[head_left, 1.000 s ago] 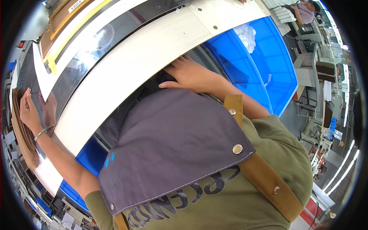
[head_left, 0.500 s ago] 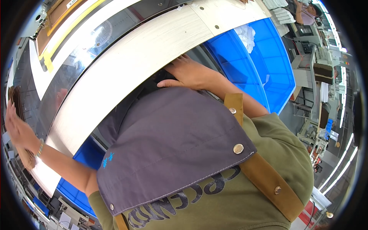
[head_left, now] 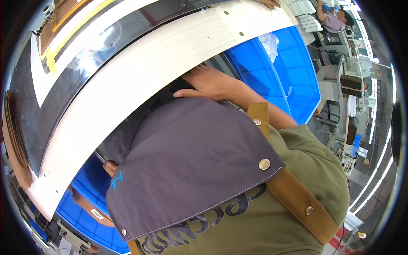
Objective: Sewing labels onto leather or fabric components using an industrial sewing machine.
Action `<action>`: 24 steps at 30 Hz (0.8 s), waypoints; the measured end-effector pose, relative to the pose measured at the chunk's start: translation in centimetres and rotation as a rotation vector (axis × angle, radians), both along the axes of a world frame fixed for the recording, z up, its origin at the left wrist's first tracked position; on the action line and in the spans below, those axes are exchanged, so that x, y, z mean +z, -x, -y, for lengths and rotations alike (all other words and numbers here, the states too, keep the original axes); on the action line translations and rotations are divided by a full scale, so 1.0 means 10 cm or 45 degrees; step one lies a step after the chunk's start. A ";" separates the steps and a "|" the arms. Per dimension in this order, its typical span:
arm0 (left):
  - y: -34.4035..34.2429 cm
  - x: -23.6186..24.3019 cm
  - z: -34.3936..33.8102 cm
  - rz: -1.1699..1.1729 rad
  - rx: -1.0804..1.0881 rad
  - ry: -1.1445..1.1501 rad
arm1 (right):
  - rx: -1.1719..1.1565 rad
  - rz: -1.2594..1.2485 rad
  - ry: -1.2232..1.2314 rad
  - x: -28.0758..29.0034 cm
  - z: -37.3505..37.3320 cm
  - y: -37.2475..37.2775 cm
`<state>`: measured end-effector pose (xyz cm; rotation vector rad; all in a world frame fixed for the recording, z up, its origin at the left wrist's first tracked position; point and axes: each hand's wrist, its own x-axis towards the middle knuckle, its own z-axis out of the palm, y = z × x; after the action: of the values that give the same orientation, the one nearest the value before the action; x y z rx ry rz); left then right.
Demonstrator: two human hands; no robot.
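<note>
My right hand (head_left: pixel 208 83) rests at the near edge of the white table (head_left: pixel 140 85), thumb spread from the stretched fingers, whose tips are partly hidden there. It appears to hold nothing. Of my left hand (head_left: pixel 110 167) only a few fingers show beside the left edge of the dark grey apron (head_left: pixel 191 144); what they hold, if anything, is hidden. Below it, a brown piece with a white label (head_left: pixel 97 213), perhaps fabric, lies over a blue bin (head_left: pixel 70 208). A stack of folded brown pieces (head_left: pixel 16 140) stands at the table's left end.
Blue bins (head_left: pixel 299 72) stand right of the table, one with white crumpled material (head_left: pixel 270 46) in it. A dark glossy panel (head_left: pixel 85 70) and yellow-taped frame (head_left: pixel 53 63) lie beyond the white strip. Another person (head_left: pixel 333 21) sits at far right.
My left hand has moved from beside the brown stack, down and right to the apron's left edge. The labelled brown piece now shows at the left bin. My right hand stays in place.
</note>
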<state>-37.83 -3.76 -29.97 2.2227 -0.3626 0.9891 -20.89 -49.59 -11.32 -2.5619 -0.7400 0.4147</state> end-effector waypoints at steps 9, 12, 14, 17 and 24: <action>0.37 -0.48 -0.29 -0.113 -0.051 0.129 | -0.121 -0.237 -0.070 0.39 -0.05 0.08; 0.40 -0.61 -0.33 -0.143 -0.068 0.190 | -0.354 -0.395 -0.274 0.41 -0.09 0.21; 0.42 -0.74 -0.32 -0.171 -0.080 0.238 | -0.496 -0.420 -0.382 0.34 -0.11 0.23; 0.51 -0.92 -0.31 -0.228 -0.091 0.303 | -0.302 -0.258 -0.079 0.26 -0.25 0.15; 0.42 -1.14 -0.31 -0.259 -0.048 0.410 | -0.190 0.008 -0.011 0.40 -0.48 0.02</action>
<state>-42.00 -0.63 -41.37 1.9917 -0.1410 0.7352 -21.12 -44.80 -7.28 -2.5896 -0.5472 0.3542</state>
